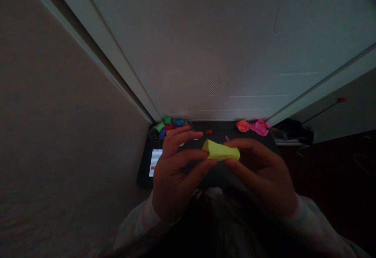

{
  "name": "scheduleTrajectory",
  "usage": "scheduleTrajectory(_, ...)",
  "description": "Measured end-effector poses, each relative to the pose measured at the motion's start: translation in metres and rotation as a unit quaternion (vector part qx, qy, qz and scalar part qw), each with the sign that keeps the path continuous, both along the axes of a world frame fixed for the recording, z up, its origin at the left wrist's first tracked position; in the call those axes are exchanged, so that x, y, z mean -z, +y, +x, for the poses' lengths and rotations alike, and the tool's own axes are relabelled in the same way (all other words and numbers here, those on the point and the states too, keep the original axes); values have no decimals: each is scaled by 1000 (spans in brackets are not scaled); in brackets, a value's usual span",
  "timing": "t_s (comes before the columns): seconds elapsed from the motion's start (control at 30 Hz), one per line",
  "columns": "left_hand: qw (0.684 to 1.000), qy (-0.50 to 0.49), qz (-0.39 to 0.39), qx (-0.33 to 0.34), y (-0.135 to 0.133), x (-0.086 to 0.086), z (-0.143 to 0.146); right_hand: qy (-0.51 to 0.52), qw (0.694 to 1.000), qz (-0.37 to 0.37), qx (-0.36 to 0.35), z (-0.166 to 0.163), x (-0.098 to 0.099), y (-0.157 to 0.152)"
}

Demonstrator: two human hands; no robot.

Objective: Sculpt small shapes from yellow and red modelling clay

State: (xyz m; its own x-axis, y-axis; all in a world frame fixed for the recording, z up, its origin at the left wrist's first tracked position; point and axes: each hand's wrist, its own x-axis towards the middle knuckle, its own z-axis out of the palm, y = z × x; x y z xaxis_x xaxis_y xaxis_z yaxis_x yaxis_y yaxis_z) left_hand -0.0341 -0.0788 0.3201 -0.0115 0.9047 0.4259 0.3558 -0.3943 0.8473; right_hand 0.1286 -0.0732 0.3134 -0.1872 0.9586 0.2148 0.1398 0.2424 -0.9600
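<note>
Above the dark counter (221, 129), between the two hands, a yellow piece (221, 152) is held up off the surface, bent into a flared tube shape with its wider mouth toward the left. The left hand (183, 168) has the thumb and a finger closed on that wider end in a light pinch, while its other fingers stand raised and loosely curled, apart from the piece. The right hand (255, 170) grips the narrower end, thumb below and fingers above, with the palm hollow. Pale sleeves (147, 215) reach to both wrists. On the counter, beyond the left hand, sits a cluster of small bright packets (167, 120) in green, blue and other colours, partly hidden by the fingers; nearer, a phone (155, 163) with a lit screen lies partly behind the same hand. Near the middle of the far side is a small red object (208, 132), too dim to identify. At the far right corner, an orange flower (243, 126) lies just beside a pink flower (260, 127), both with ruffled petals. Behind the counter rises a pale panel (176, 54) bearing a striped heart (217, 86) in relief.
</note>
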Motion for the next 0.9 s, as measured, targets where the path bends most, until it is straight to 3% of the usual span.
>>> scheduleTrajectory(0.27,997,-61,-38,24,2,0,0,5,1000,4,-1,-1,1,0)
scheduleTrajectory(0.5,995,-73,-61,21,4,2,-1,-50,994,82,44,-3,9,0)
scheduleTrajectory(0.9,995,-88,-46,9,3,5,2,-17,990,139,13,-3,11,1)
